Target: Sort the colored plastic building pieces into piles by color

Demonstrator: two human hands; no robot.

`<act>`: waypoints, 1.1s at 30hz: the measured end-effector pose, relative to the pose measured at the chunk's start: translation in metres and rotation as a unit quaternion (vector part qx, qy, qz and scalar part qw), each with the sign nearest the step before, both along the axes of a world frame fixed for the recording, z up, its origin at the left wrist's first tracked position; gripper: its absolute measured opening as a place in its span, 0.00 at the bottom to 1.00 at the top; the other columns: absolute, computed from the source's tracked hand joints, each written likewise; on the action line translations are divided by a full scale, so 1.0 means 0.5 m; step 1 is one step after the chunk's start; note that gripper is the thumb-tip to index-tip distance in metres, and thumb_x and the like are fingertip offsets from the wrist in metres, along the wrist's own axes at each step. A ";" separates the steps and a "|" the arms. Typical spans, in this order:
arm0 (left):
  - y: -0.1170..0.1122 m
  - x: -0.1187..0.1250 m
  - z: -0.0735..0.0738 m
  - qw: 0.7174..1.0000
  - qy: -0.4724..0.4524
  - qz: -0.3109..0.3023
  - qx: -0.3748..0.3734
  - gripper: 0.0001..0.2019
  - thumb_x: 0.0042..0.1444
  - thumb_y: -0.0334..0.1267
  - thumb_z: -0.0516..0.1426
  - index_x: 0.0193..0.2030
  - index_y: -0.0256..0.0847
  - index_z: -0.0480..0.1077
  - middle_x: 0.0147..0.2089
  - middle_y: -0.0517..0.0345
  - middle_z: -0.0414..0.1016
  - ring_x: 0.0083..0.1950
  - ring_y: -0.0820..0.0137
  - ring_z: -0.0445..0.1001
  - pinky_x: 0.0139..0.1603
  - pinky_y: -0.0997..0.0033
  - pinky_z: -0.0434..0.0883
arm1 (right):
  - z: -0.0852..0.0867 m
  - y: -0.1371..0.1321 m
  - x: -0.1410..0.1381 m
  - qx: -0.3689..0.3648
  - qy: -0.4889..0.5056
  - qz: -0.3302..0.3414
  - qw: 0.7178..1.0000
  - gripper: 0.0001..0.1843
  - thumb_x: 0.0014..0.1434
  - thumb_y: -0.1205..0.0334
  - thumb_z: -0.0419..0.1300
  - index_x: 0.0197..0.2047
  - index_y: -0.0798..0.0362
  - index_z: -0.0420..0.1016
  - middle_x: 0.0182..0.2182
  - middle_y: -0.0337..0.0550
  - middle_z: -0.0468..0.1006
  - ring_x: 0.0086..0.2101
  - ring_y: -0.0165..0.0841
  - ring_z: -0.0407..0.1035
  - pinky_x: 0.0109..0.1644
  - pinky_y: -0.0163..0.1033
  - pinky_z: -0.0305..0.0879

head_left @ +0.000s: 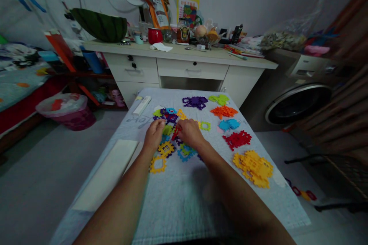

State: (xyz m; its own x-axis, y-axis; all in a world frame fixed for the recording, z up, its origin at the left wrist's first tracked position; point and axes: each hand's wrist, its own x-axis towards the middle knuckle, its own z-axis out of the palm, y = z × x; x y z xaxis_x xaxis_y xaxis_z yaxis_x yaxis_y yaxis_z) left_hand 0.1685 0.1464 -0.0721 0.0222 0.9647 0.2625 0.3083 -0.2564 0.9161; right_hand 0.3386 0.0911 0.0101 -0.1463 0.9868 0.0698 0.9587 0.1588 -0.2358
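Note:
A mixed heap of flat plastic interlocking tiles [169, 116] in many colours lies at the middle of the cloth-covered table [178, 199]. My left hand [153, 134] rests on the heap with fingers curled down over the tiles. My right hand [188, 132] is closed in a pinch on a red tile [175, 133]. To the right, tiles lie in single-colour piles: purple [195, 102], light green [220, 99], orange [224, 111], light blue [229, 124], red [238, 139] and yellow [254, 167]. Loose yellow tiles [158, 164] sit near my left wrist.
A white flat board [107, 174] lies along the table's left edge and a white remote-like bar [142, 105] at its far left. Beyond stand a cluttered white desk [184, 65], a washing machine [299, 99] at right and a pink bin [67, 109] at left.

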 end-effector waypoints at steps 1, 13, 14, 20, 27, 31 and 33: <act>0.000 0.001 -0.001 1.000 0.009 -0.005 0.003 0.19 0.59 0.53 0.52 0.46 0.43 0.73 0.50 0.52 0.77 0.54 0.62 0.74 0.60 0.60 0.68 | 0.008 -0.009 0.023 0.002 0.005 -0.006 1.000 0.12 0.59 0.67 0.56 0.44 0.50 0.76 0.41 0.47 0.80 0.44 0.40 0.70 0.48 0.41 0.59; 0.005 0.004 -0.016 0.997 0.064 -0.042 0.014 0.17 0.56 0.51 0.55 0.46 0.43 0.73 0.51 0.52 0.75 0.55 0.61 0.73 0.61 0.57 0.67 | 0.007 -0.171 0.341 0.033 0.063 -0.155 0.985 0.06 0.53 0.69 0.55 0.32 0.52 0.73 0.30 0.40 0.77 0.32 0.32 0.67 0.36 0.35 0.55; 0.005 0.004 -0.016 0.997 0.067 -0.045 0.016 0.17 0.56 0.51 0.55 0.45 0.43 0.73 0.51 0.52 0.75 0.55 0.61 0.72 0.61 0.57 0.67 | 0.002 -0.177 0.350 0.028 0.055 -0.168 0.984 0.07 0.53 0.69 0.55 0.32 0.51 0.73 0.29 0.40 0.77 0.31 0.32 0.66 0.35 0.35 0.54; 0.007 0.002 -0.019 0.996 0.077 -0.040 0.030 0.17 0.55 0.49 0.55 0.46 0.43 0.73 0.52 0.52 0.74 0.55 0.60 0.73 0.60 0.57 0.68 | -0.016 -0.181 0.353 0.017 -0.031 -0.218 0.975 0.08 0.57 0.67 0.57 0.38 0.51 0.76 0.37 0.46 0.79 0.39 0.38 0.69 0.42 0.39 0.57; 0.004 0.006 -0.010 0.996 0.075 -0.035 0.032 0.17 0.54 0.49 0.55 0.45 0.43 0.73 0.50 0.51 0.74 0.55 0.60 0.73 0.61 0.57 0.67 | 0.007 -0.129 0.258 0.021 -0.015 -0.142 0.990 0.14 0.61 0.68 0.56 0.48 0.52 0.77 0.49 0.50 0.79 0.50 0.43 0.68 0.54 0.45 0.59; 0.004 0.007 -0.008 0.996 0.071 -0.037 0.030 0.16 0.54 0.48 0.56 0.45 0.43 0.73 0.50 0.52 0.74 0.54 0.60 0.73 0.60 0.57 0.68 | -0.003 -0.077 0.184 -0.017 -0.016 -0.089 0.996 0.18 0.61 0.67 0.56 0.53 0.52 0.75 0.53 0.50 0.77 0.52 0.45 0.66 0.55 0.48 0.59; 0.004 0.007 -0.009 0.997 0.068 -0.035 0.029 0.16 0.54 0.48 0.56 0.45 0.43 0.73 0.50 0.52 0.74 0.54 0.61 0.73 0.60 0.57 0.68 | -0.020 -0.051 0.158 -0.026 -0.014 -0.085 0.996 0.24 0.60 0.68 0.55 0.59 0.53 0.70 0.57 0.52 0.74 0.54 0.47 0.64 0.55 0.50 0.60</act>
